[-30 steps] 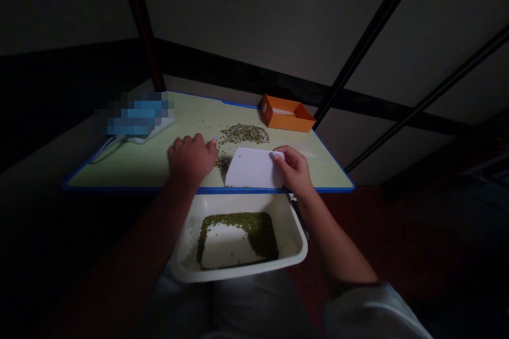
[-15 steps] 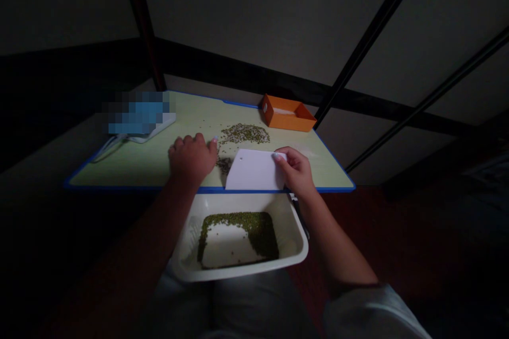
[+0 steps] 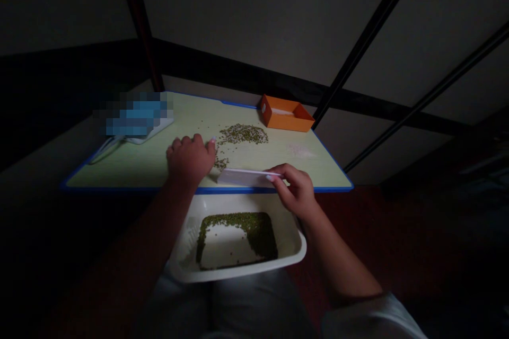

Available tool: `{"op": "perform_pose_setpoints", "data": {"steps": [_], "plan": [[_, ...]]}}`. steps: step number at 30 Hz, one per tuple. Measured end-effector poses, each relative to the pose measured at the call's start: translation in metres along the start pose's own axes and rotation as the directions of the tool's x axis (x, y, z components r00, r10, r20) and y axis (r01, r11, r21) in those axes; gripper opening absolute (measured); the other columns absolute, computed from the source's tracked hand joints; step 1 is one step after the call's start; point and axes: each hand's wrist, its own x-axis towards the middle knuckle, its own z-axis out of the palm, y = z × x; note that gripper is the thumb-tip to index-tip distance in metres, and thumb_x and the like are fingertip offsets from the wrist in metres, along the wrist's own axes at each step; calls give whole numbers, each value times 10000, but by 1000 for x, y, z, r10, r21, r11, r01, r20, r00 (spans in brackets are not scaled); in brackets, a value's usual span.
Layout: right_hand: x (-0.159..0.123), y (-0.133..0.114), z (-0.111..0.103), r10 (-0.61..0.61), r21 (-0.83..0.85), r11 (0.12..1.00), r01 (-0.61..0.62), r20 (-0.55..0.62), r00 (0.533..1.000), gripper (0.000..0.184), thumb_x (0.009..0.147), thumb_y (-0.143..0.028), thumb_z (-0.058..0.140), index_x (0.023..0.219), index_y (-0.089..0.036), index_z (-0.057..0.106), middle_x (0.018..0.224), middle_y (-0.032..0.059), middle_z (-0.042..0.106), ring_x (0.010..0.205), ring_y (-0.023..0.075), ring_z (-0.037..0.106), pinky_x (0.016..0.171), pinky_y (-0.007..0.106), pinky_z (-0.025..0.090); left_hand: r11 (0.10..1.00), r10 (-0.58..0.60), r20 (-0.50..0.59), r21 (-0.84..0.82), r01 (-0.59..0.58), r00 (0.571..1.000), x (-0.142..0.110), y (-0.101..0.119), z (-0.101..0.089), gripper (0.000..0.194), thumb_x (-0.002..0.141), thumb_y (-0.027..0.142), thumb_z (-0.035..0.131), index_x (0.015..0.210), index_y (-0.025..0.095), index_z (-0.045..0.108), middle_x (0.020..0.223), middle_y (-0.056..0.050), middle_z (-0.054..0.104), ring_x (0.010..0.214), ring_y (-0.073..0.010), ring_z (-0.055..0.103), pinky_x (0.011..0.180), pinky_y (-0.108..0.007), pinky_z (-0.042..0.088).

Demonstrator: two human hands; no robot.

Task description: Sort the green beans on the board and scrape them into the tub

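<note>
My right hand pinches a white flat plastic scraper by its right end. The scraper stands tilted, seen almost edge-on, at the front edge of the tabletop. Just beyond its left end is a small cluster of green beans, partly hidden by it. My left hand rests on the table to the left of that cluster, thumb held apart and fingers loosely bent, with nothing seen in it. A wider patch of green beans lies farther back. Below the table edge sits a white basin with green beans on its floor.
An orange open box stands at the table's back right, and a pale powdery patch lies in front of it. A blurred-out blue item on a white base with a cable is at the left. The tabletop has a blue rim.
My right hand has tipped the scraper from facing me to nearly edge-on and moved it slightly down and left. My left hand stays in nearly the same place.
</note>
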Motion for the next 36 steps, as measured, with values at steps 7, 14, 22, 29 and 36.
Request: {"op": "perform_pose_setpoints", "data": {"steps": [7,14,22,29,36], "plan": [[-3,17,-3,80,-29,996,-89,-234,969,227,946,-429,629,844,-238,696,749,25,715,662,175,646,583,270,501,1000,-5,-15,7,5,1000,1,-1,2,636,963,473,253,1236,71,662,1254,-271,679,1236,-414,577,1002,-503,441],[-15,28,-12,117,-46,988,-146,-393,912,246,959,-441,633,837,-230,666,753,18,688,691,179,638,617,277,508,1000,-14,9,-7,14,1000,1,0,0,625,965,471,267,1255,72,651,1280,-267,670,1266,-413,563,1022,-500,429],[-20,25,-16,86,-58,992,-115,-367,926,263,973,-450,607,844,-232,676,757,24,696,691,186,640,618,288,507,1000,-4,4,5,4,1000,0,1,-1,643,963,466,246,1251,62,655,1265,-274,674,1243,-416,569,1006,-505,432],[-20,22,-23,58,-102,990,-94,-312,948,234,964,-425,621,852,-234,698,777,33,728,709,193,658,634,299,523,1000,-12,-7,2,12,1000,0,1,1,644,959,467,251,1252,65,660,1270,-279,673,1250,-426,565,998,-520,440],[-21,20,-27,18,-109,993,-51,-285,958,197,969,-378,620,863,-236,706,780,28,745,699,185,672,628,292,525,1000,-8,-2,5,8,1000,1,0,1,642,957,466,255,1245,62,661,1266,-279,675,1250,-427,570,998,-514,445]]}}
